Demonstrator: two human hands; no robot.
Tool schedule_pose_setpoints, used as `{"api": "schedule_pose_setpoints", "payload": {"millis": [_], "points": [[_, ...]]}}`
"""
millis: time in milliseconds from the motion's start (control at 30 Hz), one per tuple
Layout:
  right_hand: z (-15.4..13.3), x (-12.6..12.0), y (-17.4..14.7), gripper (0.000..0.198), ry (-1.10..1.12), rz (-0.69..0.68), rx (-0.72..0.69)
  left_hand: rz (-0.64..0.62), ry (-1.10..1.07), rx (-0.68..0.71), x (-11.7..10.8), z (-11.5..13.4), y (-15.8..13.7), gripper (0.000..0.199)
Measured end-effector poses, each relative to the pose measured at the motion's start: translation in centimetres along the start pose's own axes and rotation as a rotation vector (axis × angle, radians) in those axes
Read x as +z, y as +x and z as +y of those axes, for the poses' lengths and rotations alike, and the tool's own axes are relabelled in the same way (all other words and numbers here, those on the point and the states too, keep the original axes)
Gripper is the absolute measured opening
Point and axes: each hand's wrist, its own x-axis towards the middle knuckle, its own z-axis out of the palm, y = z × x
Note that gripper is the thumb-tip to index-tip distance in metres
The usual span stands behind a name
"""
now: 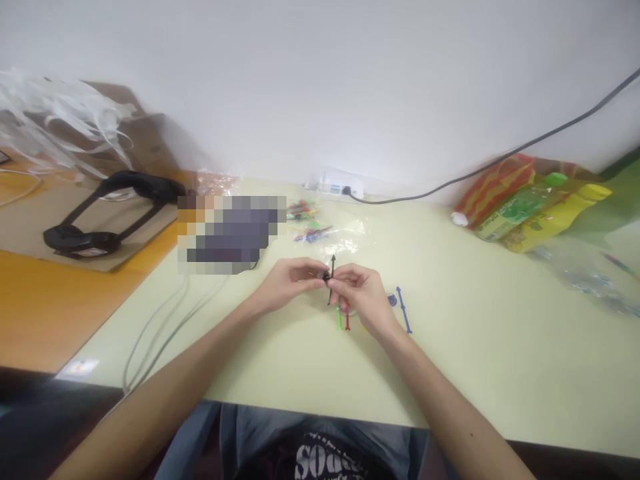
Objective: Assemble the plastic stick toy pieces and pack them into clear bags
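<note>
My left hand (295, 283) pinches a small black piece (326, 275), mostly covered by the fingertips. In my right hand (363, 293) is a thin black plastic arrow (333, 263), point up, its shaft held between thumb and fingers. The two black parts meet or nearly touch; I cannot tell if they are joined. Under my right hand lie a green stick (339, 320) and a red stick (348, 321), partly hidden. To its right are a blue arrow (404, 310) and a small round blue piece (393, 300).
Behind my hands lie several coloured plastic pieces (305, 212) and a clear bag (350, 237). A pixelated dark object (230, 233) with cables sits left, near a black frame-like device (115, 213). Snack packages (525, 203) lean at right; a dark cable (425, 199) runs along the wall.
</note>
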Motion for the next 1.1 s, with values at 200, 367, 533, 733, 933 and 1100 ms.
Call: {"api": "schedule_pose_setpoints", "payload": {"millis": [200, 367, 533, 733, 933, 1100], "points": [[-0.1, 0.1, -0.2, 0.035, 0.036, -0.016, 0.028, -0.028, 0.012, -0.021, -0.5, 0.3, 0.0, 0.034], [-0.4, 0.5, -0.4, 0.035, 0.021, -0.013, 0.050, -0.040, 0.068, 0.011, -0.8, 0.4, -0.2, 0.032], [0.0, 0.5, -0.4, 0.035, 0.104, -0.065, 0.057, -0.040, 0.048, 0.088, -0.5, 0.3, -0.3, 0.027], [0.3, 0.4, -0.8, 0.033, 0.164, -0.138, 0.027, -0.018, 0.047, 0.146, 0.0, -0.1, -0.6, 0.025], [0.4, 0.6, -1.0, 0.038, 0.131, -0.106, 0.058, -0.040, 0.043, 0.120, 0.1, -0.5, -0.4, 0.027], [-0.7, 0.4, -0.8, 0.039, 0.065, -0.095, 0.056, 0.007, 0.031, 0.093, -0.2, -0.2, -0.2, 0.030]]}}
